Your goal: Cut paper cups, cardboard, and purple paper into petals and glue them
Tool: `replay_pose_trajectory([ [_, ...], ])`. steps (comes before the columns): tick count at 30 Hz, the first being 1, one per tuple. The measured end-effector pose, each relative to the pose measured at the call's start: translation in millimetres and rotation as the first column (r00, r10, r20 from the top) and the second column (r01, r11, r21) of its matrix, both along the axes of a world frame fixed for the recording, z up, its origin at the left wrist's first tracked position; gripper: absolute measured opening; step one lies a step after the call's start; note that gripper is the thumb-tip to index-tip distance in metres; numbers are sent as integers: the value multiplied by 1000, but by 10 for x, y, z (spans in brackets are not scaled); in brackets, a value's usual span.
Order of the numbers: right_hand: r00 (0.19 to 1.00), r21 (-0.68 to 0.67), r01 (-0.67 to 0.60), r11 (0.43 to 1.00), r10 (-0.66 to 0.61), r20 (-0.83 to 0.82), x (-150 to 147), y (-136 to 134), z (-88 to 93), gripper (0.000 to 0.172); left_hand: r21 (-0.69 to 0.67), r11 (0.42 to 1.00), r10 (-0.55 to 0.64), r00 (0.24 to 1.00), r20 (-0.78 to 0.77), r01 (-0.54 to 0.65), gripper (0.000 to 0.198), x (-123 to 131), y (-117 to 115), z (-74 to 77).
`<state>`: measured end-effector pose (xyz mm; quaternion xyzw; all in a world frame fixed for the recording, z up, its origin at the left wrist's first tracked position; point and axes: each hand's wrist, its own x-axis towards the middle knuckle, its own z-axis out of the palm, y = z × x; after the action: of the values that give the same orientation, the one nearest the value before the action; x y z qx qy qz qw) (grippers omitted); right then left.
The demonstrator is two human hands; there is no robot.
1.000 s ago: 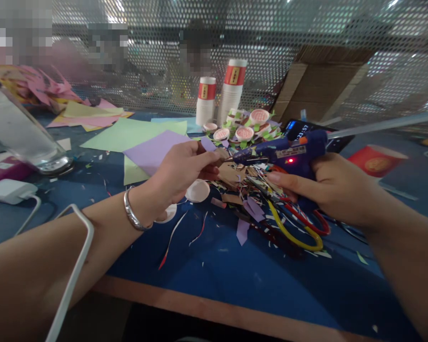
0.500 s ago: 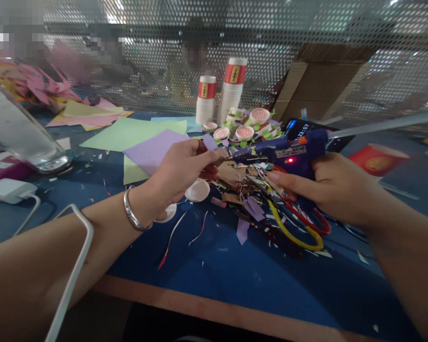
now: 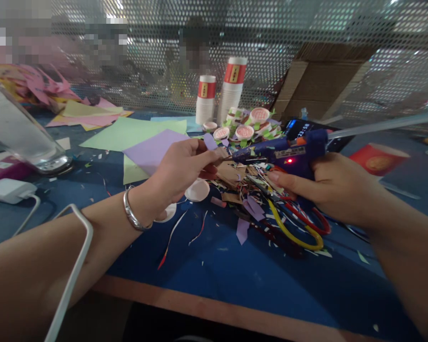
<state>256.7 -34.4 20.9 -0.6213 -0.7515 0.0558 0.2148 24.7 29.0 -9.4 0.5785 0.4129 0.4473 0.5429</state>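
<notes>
My right hand (image 3: 338, 187) is closed round a blue hot glue gun (image 3: 288, 149) with a lit red light and a long clear glue stick at its back. Its nozzle points left and meets the fingertips of my left hand (image 3: 185, 166). That hand pinches a small paper piece, and a purple paper tab (image 3: 210, 141) shows above the fingers. How the nozzle touches the piece is hidden. Beneath my left hand lie white paper discs (image 3: 197, 190). Scissors with yellow handles (image 3: 296, 237) and red handles (image 3: 316, 216) rest below the glue gun among paper scraps (image 3: 235, 175).
Stacked paper cups (image 3: 206, 107) stand at the back, beside a pile of trimmed cup bottoms (image 3: 244, 132). Coloured paper sheets (image 3: 128, 133) and a tilted-looking glass (image 3: 32, 137) are leftward. A phone (image 3: 303, 128) and a red cup piece (image 3: 380, 159) are rightward. A white cable (image 3: 80, 247) crosses my left forearm.
Both hands and the glue gun stay almost where they were. The phone's timer digits have advanced.
</notes>
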Motion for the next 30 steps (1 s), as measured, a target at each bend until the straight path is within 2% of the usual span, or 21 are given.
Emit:
replay_pose_trajectory([
  [17,1000,-7,23,1000,-23,14,-18,0,5,42,-19,1000,12,1000,12,-11,13,13,-4,10],
  [30,999,18,-14,1000,15,-41,-3,12,-19,41,-69,998,7,992,128,2,17,27,-28,36],
])
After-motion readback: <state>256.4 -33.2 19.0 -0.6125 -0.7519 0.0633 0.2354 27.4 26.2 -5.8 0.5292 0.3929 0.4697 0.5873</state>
